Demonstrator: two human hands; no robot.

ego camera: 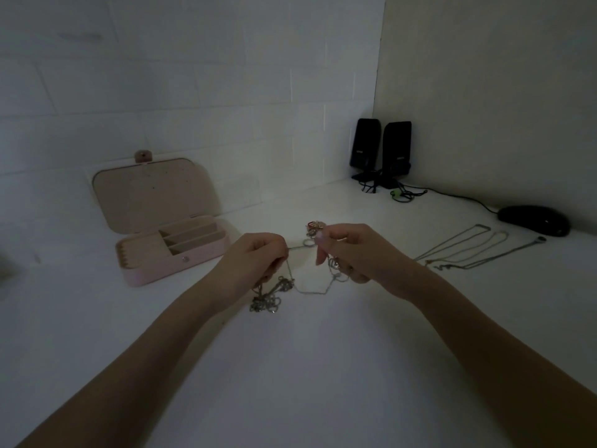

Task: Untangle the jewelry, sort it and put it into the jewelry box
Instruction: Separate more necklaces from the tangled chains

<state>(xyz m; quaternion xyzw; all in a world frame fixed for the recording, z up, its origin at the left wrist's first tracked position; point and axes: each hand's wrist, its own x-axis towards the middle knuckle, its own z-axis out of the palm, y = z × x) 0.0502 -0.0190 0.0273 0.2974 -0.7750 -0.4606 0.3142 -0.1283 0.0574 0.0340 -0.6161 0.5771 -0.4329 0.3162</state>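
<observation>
My left hand (256, 258) and my right hand (350, 253) both pinch a tangled chain (307, 287) above the white table. A small ring (308, 243) hangs on the taut stretch between my fingertips. A knotted clump of chain (266, 300) dangles below my left hand, and more links and rings bunch under my right palm. A small pile of jewelry (315, 226) lies just behind my hands. The pink jewelry box (181, 260) stands open at the left, its lid leaning against the wall. Several straightened necklaces (465, 250) lie in a row at the right.
Two black speakers (381, 151) stand in the back corner with cables trailing across the table (307, 367). A black computer mouse (533, 219) sits by the right wall, beyond the necklaces. The scene is dim.
</observation>
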